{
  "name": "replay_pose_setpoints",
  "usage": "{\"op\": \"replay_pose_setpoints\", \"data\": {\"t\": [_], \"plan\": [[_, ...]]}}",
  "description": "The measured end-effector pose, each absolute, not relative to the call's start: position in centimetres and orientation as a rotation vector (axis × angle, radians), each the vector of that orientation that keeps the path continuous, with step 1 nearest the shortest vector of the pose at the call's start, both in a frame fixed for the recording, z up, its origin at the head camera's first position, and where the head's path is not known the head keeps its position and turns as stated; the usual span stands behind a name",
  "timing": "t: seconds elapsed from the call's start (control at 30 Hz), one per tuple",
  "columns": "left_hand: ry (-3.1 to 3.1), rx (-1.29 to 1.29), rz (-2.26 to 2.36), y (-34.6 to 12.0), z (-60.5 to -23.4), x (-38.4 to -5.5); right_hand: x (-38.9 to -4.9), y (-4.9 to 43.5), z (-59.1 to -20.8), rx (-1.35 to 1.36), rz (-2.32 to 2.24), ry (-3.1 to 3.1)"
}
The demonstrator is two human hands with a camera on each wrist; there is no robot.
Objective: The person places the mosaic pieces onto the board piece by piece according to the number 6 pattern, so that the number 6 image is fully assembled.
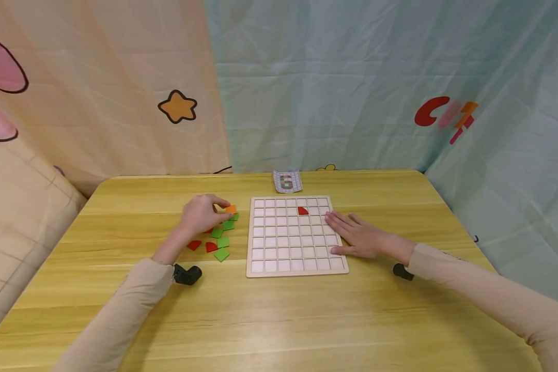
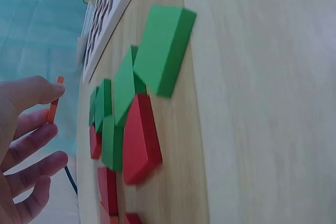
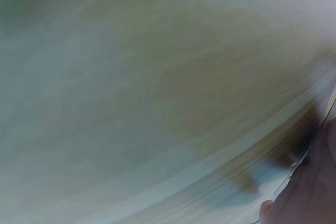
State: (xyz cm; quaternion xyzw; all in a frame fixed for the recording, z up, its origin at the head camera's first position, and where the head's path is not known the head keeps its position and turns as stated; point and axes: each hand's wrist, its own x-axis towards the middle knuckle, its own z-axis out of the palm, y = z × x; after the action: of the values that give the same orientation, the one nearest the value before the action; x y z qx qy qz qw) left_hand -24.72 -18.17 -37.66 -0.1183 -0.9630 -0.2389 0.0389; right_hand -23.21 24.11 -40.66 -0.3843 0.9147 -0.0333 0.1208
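Observation:
Between thumb and finger, my left hand (image 1: 202,214) pinches an orange square tile (image 1: 231,209), held above the table in the left wrist view. Below it lie loose green tiles (image 1: 222,242) and red quarter-round tiles (image 1: 211,247), left of the board. The white grid board (image 1: 297,274) has a wooden rim, and one red quarter-round tile (image 1: 303,211) sits in a cell near its top. My right hand (image 1: 360,237) rests with fairly straight fingers on the board's right edge. In the right wrist view only part of that hand (image 3: 315,182) shows, blurred.
A small patterned card (image 1: 287,182) with a coloured figure lies behind the board, near the table's back edge. The wooden table (image 1: 279,320) reaches to curtains (image 1: 316,103) at the back. Black wrist devices (image 1: 187,275) sit by both sleeves.

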Motion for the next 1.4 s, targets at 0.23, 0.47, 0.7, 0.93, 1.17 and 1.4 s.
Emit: {"op": "replay_pose_setpoints", "data": {"t": [0.23,0.47,0.7,0.93,1.17,1.4], "plan": [[-2.943,-0.386,-0.74,-16.4,-37.8,-24.6,-23.2,24.0,-40.5,-1.117,-0.073,2.662],[-2.924,-0.411,-0.759,-14.7,-37.8,-24.7,-23.3,23.9,-40.6,-1.117,-0.074,2.664],[-2.941,-0.423,-0.86,-12.7,-37.4,-25.1,-23.3,23.9,-40.3,-1.106,-0.038,2.665],[-2.919,-0.455,-0.957,-10.7,-37.4,-25.4,-23.4,24.0,-40.4,-1.093,-0.041,2.659],[-2.926,-0.507,-0.981,-8.8,-37.7,-26.0,-23.5,24.1,-40.7,-1.061,-0.01,2.66],[-2.949,-0.539,-1.016,-7.7,-38.3,-26.7,-23.4,24.0,-40.5,-1.079,-0.047,2.651]]}}
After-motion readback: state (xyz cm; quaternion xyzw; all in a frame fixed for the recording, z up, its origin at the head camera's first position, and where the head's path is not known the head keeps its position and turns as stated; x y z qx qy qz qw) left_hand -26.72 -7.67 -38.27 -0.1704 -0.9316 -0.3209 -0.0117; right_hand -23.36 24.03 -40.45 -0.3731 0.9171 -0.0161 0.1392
